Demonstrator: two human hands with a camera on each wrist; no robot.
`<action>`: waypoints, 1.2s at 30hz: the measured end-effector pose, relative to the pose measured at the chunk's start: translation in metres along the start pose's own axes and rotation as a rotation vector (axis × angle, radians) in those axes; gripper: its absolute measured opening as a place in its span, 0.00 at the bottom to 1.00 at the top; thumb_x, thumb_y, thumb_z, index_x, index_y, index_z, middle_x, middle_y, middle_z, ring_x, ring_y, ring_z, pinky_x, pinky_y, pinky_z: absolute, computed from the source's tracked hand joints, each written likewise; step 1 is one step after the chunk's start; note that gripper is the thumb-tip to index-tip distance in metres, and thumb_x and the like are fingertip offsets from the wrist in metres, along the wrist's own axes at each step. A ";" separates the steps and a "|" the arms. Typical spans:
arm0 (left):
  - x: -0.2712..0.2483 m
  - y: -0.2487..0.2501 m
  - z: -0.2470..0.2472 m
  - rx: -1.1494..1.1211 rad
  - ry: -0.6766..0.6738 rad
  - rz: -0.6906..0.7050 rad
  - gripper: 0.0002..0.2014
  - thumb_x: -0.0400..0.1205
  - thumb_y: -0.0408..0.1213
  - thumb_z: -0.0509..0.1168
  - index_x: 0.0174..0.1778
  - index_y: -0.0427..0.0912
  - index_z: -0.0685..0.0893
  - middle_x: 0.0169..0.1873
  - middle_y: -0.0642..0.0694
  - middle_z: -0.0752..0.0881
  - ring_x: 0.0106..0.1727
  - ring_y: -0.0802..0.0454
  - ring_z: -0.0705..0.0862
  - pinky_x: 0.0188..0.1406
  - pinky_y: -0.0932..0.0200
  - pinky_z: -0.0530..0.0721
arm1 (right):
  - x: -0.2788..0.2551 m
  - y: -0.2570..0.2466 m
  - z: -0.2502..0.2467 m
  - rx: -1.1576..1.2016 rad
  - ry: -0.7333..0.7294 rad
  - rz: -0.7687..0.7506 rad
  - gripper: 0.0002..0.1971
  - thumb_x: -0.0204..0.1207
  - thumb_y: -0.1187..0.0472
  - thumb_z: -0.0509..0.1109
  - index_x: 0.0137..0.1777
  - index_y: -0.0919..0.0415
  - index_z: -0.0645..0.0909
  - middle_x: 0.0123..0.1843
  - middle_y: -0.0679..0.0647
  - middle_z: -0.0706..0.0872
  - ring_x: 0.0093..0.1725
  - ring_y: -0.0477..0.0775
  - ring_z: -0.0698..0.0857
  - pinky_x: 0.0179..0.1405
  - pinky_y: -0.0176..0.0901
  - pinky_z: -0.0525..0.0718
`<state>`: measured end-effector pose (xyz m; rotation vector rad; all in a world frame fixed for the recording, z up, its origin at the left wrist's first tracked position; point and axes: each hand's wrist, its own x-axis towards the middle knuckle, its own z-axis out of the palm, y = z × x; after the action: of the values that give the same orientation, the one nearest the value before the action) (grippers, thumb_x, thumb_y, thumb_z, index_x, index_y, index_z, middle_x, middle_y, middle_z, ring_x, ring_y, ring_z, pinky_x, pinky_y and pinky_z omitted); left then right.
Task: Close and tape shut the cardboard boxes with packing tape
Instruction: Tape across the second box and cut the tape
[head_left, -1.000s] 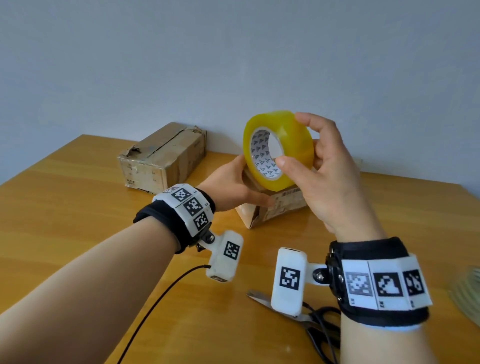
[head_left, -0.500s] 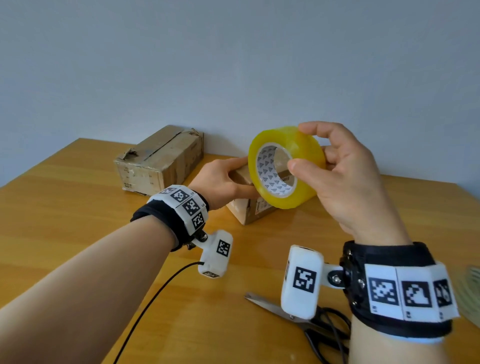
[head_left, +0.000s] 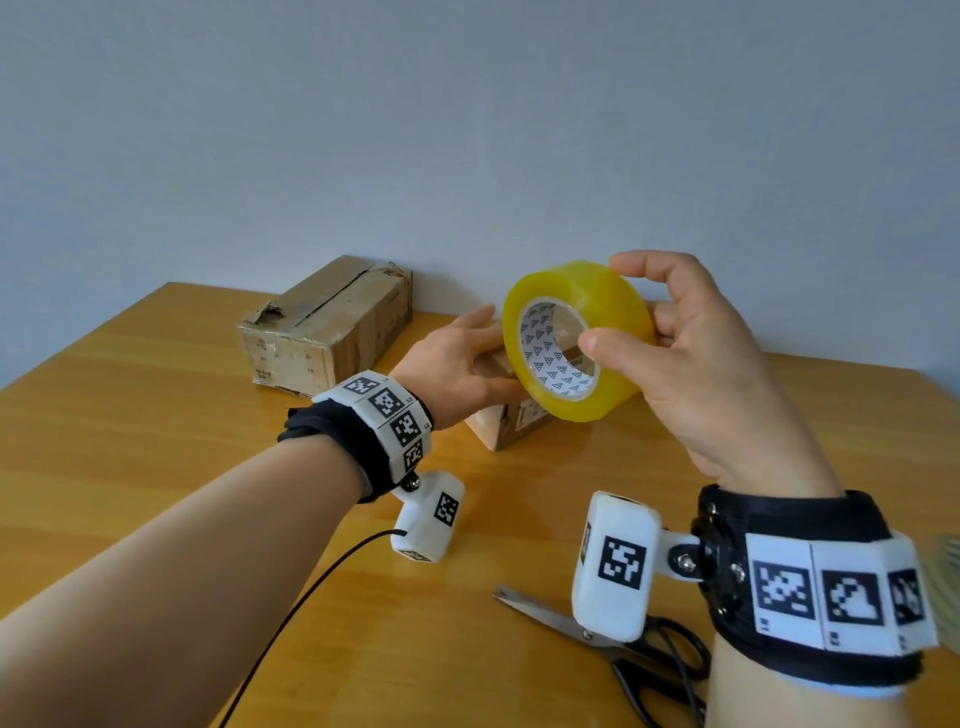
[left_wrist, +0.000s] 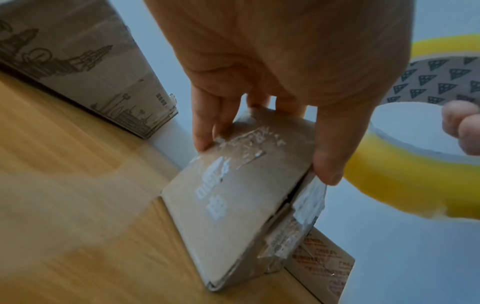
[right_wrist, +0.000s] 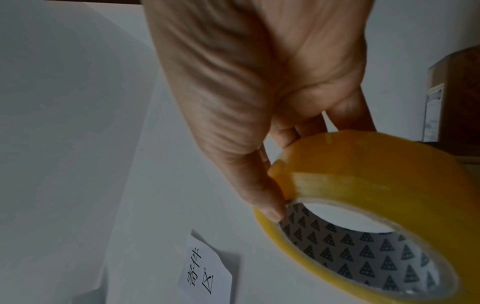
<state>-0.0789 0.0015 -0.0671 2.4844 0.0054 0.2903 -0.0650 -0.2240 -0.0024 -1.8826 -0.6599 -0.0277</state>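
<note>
Tape comes first here: your right hand (head_left: 696, 358) holds the yellow roll of clear packing tape (head_left: 574, 340) up off the wooden table (head_left: 156, 415), thumb on the near rim by the printed core and fingers curled over the outer band. That hold likely keeps the roll free to turn while you hunt for the loose end; where that end lies, the pictures do not settle.

Your left hand (left_wrist: 259, 72) pins the small brown cardboard box (left_wrist: 233, 195), fingers wrapped over its far edge and thumb pressed on the near corner. The box stands tipped on an edge with the table under it, and a dark gap shows along the flap seam beside your thumb, so the clamp probably serves to hold the flap shut until tape lands.

Behind it, against the wall, sits the longer worn cardboard box (head_left: 327, 322), its top seam ragged and seemingly untaped. The black-handled metal scissors (head_left: 597, 639) lie near your right wrist, within easy reach for cutting.
</note>
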 end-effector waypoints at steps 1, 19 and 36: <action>0.000 0.001 0.000 0.005 0.006 0.013 0.28 0.70 0.66 0.67 0.69 0.74 0.77 0.80 0.59 0.69 0.76 0.51 0.72 0.73 0.43 0.76 | 0.000 0.001 0.000 -0.004 -0.007 0.006 0.29 0.76 0.57 0.80 0.72 0.36 0.72 0.51 0.49 0.93 0.47 0.48 0.93 0.53 0.58 0.92; 0.004 0.019 0.006 0.200 0.015 -0.140 0.23 0.77 0.68 0.63 0.68 0.68 0.77 0.60 0.51 0.74 0.55 0.49 0.77 0.50 0.57 0.73 | 0.006 0.025 -0.002 -0.166 -0.070 0.328 0.43 0.73 0.49 0.83 0.84 0.45 0.64 0.58 0.41 0.81 0.56 0.47 0.86 0.54 0.57 0.92; -0.009 0.052 0.011 0.282 0.060 -0.261 0.27 0.75 0.63 0.68 0.70 0.62 0.75 0.49 0.46 0.86 0.43 0.45 0.85 0.34 0.56 0.79 | -0.047 0.026 -0.016 -0.505 -0.375 0.698 0.04 0.78 0.68 0.72 0.50 0.67 0.86 0.43 0.65 0.93 0.37 0.60 0.90 0.49 0.57 0.93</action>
<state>-0.0892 -0.0476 -0.0471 2.7126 0.4189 0.2669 -0.0884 -0.2646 -0.0325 -2.5518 -0.2087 0.6762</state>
